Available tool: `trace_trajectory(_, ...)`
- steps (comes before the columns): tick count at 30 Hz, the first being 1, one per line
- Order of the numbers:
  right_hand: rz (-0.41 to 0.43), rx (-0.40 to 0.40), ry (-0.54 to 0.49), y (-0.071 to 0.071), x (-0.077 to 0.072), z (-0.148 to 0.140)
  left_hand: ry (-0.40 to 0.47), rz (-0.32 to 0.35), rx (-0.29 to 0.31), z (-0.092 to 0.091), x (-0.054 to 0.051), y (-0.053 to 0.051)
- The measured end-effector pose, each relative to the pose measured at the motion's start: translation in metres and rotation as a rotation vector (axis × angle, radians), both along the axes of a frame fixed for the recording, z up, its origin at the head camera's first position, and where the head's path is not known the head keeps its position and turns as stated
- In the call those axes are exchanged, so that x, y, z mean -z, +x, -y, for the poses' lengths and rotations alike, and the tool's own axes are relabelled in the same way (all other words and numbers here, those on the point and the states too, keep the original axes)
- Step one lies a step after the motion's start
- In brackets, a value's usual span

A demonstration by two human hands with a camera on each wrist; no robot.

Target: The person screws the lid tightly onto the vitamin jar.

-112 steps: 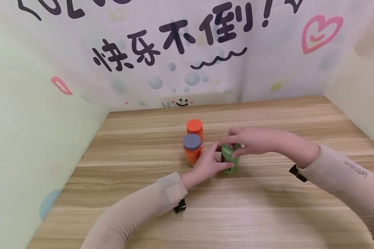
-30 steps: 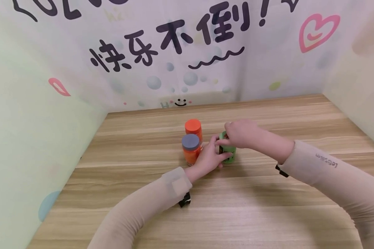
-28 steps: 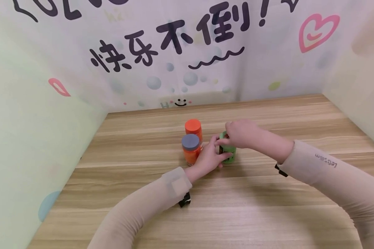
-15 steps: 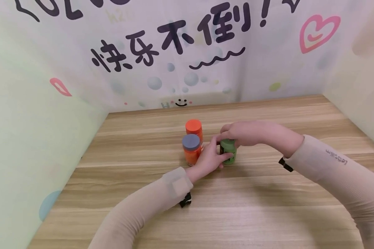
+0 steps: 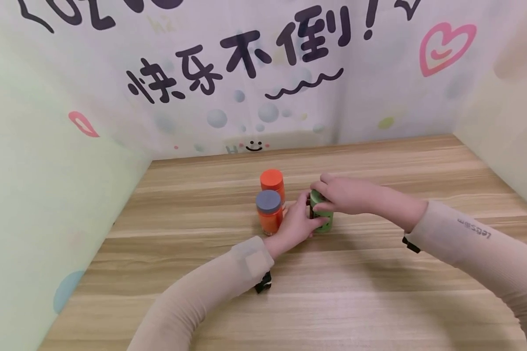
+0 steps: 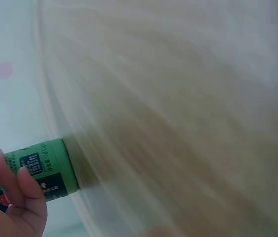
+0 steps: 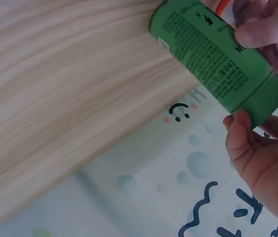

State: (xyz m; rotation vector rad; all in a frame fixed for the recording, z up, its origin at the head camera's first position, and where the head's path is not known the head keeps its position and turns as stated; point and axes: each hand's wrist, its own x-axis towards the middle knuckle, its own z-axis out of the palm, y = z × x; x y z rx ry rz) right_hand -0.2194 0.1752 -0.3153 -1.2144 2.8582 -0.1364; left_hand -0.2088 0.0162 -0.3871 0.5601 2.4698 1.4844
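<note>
A green canister [image 5: 327,225] with dark printed labels stands on the table in the head view. My left hand [image 5: 293,225] grips its body from the left, thumb on the near side. From above and the right, my right hand [image 5: 353,196] holds the lid [image 7: 264,101], fingers and thumb curled round its rim. The right wrist view shows the lid seated on the body, with a thin seam between them. Just left of my left hand stand an orange jar with a grey lid [image 5: 269,201] and, behind it, another with a red-orange lid [image 5: 271,179].
The wood-grain table [image 5: 360,302] reaches a back wall sheet [image 5: 193,126] with black writing and drawings. Pale walls [image 5: 39,204] close in on both sides.
The canister has shifted slightly away from me since the oldest frame. My right hand turned inward over the lid, then swung back outward. My left hand has kept its grip; the orange jars stayed put.
</note>
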Motion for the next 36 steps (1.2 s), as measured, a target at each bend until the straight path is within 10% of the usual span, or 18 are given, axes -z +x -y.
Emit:
trace_trajectory(20, 0.077, 0.2, -0.053, 0.006, 0.001, 0.007, -0.094, 0.028, 0.035, 0.007, -0.006, 0.01)
trace_trajectory(27, 0.028, 0.169, -0.105, 0.002, -0.003, 0.01, -0.307, 0.055, 0.139, 0.033, -0.039, 0.034)
trace_trajectory(32, -0.02, 0.124, -0.123, -0.002, -0.005, 0.02, -0.274, -0.153, 0.166, 0.053, -0.071, 0.045)
trace_trajectory(36, -0.044, 0.085, -0.093, -0.006, -0.002, 0.028, -0.163, -0.272, 0.065, 0.068, -0.095, 0.042)
